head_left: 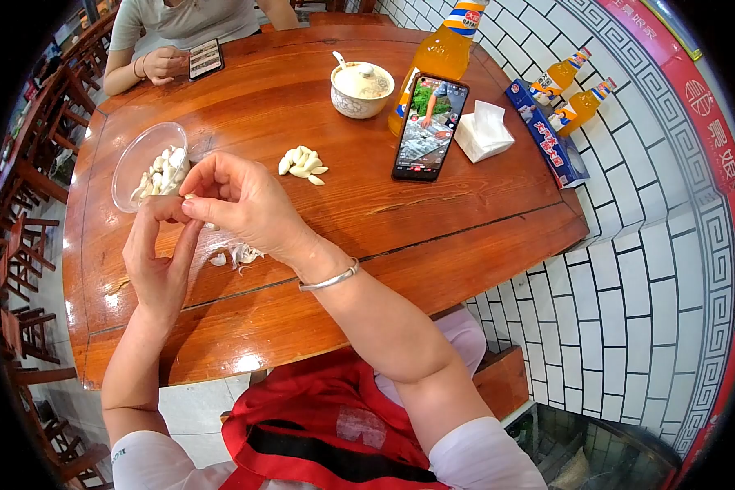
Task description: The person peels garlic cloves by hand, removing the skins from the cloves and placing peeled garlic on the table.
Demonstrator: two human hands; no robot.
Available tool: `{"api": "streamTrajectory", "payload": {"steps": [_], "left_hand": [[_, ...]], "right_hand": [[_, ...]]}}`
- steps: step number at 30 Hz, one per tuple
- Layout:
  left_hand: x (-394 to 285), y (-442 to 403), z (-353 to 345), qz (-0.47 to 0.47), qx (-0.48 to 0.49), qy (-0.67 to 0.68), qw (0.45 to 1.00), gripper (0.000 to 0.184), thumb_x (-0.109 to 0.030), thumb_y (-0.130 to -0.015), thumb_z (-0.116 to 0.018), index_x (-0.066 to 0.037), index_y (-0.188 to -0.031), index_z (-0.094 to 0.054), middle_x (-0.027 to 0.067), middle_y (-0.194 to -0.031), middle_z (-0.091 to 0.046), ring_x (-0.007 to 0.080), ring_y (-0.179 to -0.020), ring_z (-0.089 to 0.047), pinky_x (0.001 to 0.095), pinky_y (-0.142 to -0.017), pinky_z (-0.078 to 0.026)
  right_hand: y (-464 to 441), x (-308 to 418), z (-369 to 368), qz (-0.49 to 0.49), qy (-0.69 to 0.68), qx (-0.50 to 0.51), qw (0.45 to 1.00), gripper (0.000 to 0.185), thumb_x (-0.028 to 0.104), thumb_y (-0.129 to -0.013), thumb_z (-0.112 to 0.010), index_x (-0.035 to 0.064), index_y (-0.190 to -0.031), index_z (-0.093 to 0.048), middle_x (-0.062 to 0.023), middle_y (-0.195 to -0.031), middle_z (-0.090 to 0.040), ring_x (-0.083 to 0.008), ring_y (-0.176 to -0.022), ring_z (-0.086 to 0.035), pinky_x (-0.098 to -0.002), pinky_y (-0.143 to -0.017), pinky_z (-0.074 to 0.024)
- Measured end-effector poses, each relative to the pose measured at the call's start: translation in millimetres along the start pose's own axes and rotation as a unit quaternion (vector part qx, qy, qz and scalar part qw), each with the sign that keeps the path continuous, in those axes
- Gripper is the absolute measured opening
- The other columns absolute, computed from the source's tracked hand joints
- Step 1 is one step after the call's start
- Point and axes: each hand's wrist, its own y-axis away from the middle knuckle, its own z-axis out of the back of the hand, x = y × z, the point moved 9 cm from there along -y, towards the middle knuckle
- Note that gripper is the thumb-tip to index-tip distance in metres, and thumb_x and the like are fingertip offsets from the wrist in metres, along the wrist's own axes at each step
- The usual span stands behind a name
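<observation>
My left hand (157, 249) and my right hand (249, 200) meet above the wooden table, fingertips pinched together on a small garlic clove (189, 197). Most of the clove is hidden by the fingers. Just beyond them, a clear plastic bowl (125, 167) holds several unpeeled garlic cloves (165, 171). Papery garlic skins (241, 255) lie on the tabletop below my right hand. Farther to the right is a small pile of peeled garlic cloves (302, 163). A silver bracelet (330, 276) circles my right wrist.
On the wooden table (367, 237) a phone (430, 126) leans upright against an orange drink bottle (445, 53). Nearby are a lidded patterned bowl (359, 104), tissues (483, 135) and a blue box (547, 139). Across the table a person (188, 24) holds another phone (206, 60).
</observation>
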Motion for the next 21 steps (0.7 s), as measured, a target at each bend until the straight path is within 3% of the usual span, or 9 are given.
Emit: {"api": "streamTrajectory", "payload": {"steps": [21], "left_hand": [[-0.4, -0.6, -0.5, 0.004, 0.002, 0.004, 1.0, 0.02, 0.008, -0.077, -0.07, 0.001, -0.089, -0.056, 0.0087, -0.084, -0.06, 0.0168, -0.076, -0.057, 0.0264, -0.072, -0.046]], "right_hand": [[-0.2, 0.1, -0.1, 0.003, -0.001, 0.002, 1.0, 0.015, 0.006, -0.085, -0.068, 0.0013, -0.097, -0.06, -0.0006, -0.089, -0.062, -0.0061, -0.08, -0.059, -0.0203, -0.073, -0.0506]]}}
